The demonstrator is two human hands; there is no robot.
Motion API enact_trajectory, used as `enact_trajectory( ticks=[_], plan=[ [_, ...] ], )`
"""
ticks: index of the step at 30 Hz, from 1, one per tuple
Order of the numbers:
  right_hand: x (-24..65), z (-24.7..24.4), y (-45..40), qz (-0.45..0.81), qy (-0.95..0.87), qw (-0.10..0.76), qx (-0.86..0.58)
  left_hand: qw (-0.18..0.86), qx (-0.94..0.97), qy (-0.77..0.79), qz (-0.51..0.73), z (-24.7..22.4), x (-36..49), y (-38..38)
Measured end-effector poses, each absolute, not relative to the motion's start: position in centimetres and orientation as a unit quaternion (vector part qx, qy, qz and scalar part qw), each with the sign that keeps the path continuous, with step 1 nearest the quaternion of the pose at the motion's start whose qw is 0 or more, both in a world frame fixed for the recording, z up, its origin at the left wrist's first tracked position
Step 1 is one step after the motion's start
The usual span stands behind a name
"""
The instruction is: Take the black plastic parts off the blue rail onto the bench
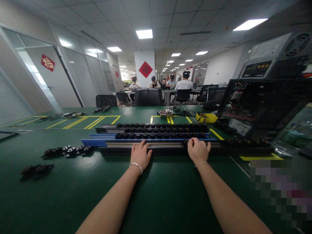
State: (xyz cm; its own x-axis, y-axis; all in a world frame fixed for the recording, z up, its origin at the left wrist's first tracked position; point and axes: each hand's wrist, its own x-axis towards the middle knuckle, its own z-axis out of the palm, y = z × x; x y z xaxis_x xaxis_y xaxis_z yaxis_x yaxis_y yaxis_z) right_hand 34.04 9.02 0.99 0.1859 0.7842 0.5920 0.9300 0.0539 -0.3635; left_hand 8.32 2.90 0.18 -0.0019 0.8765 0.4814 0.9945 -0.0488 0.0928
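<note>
My left hand [140, 156] rests with its fingers stretched out over the nearest long black rail [117, 151], which has a silvery channel. Farther right along that rail, my right hand [198, 152] has its fingers curled around something mostly hidden. A small black block [185, 143] shows at its left edge, but I cannot tell whether the fingers grip it. Just behind lie blue rails [95, 142] and rows of small black modules [152, 135] set along rails. More black modules [227, 142] line the right end.
Loose black modules [70, 150] and a dark pile [36, 171] lie on the green table [73, 195] at left. Behind the rails are a metal bowl [165, 112], cables and a yellow box [206, 117]. An open computer case [263, 104] and plastic bottle [296, 136] stand at right.
</note>
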Motion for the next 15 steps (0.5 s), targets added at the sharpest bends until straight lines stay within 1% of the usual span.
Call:
enact_trajectory(
  ticks=[15],
  plan=[
    [34.10,0.92,9.03,-0.112,-0.664,0.373,-0.639,0.129,-0.690,-0.680,-0.212,0.29,8.42,2.86]
  ],
)
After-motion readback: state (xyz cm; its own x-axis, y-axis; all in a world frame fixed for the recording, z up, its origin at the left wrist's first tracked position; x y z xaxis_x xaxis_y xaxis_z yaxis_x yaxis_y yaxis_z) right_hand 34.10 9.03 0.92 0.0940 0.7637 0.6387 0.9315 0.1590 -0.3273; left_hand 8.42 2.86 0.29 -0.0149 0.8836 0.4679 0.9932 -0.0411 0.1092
